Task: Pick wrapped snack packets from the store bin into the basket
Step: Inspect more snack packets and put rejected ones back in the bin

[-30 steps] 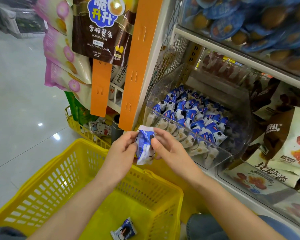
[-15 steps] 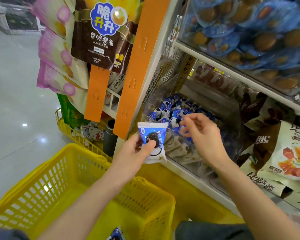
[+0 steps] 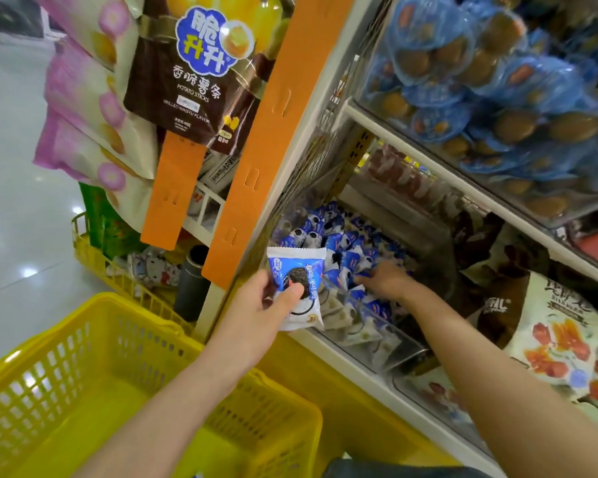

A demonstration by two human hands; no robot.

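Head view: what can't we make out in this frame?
1. Right hand: fingertips buried among the bin packets, head view; grip on one cannot be told.
2. Basket: floor cut off by the bottom edge and covered by the left forearm; contents unseen.
3. Held packet: print blurred, partly under the left hand's thumb.

Left hand is pinching a blue-and-white snack packet upright over the yellow basket, and right hand is digging among packets in the clear bin. Can't tell if it's gripping one.
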